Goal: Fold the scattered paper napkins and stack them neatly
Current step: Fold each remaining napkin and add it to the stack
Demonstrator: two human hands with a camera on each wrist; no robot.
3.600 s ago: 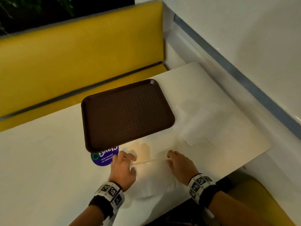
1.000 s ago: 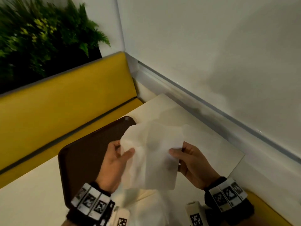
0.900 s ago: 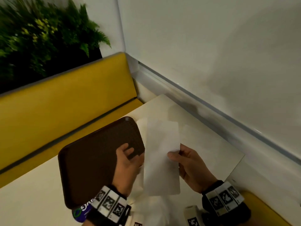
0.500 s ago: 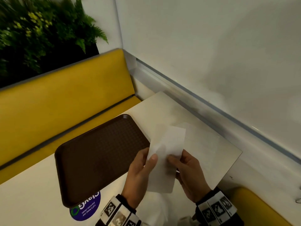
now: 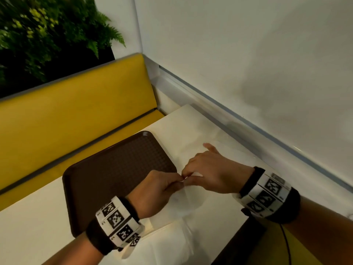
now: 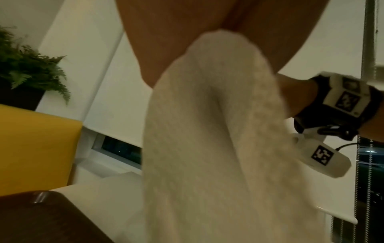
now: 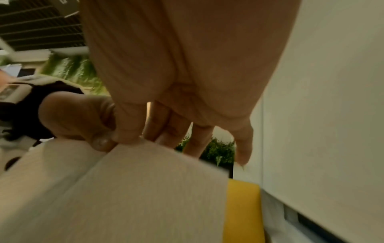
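Observation:
A white paper napkin (image 5: 188,199) hangs folded between my two hands, just right of the brown tray (image 5: 114,176). My left hand (image 5: 177,182) pinches its top edge with curled fingers. My right hand (image 5: 188,176) meets it there, thumb and forefinger pinching the same edge while the little finger sticks out. In the left wrist view the napkin (image 6: 207,148) drops from my palm in a soft fold. In the right wrist view my right fingertips (image 7: 126,133) grip the napkin (image 7: 124,189) at its crease, against the left thumb (image 7: 83,118).
Another white napkin (image 5: 166,243) lies on the cream table (image 5: 38,226) near its front edge, below my left wrist. More napkin sheets (image 5: 198,144) lie flat past my right hand, toward the wall (image 5: 248,54). A yellow bench (image 5: 76,111) runs behind the tray.
Half a second ago the napkin stood upright as a narrow strip between my hands. Now the hands have turned over and closed together at its top edge, lower beside the tray.

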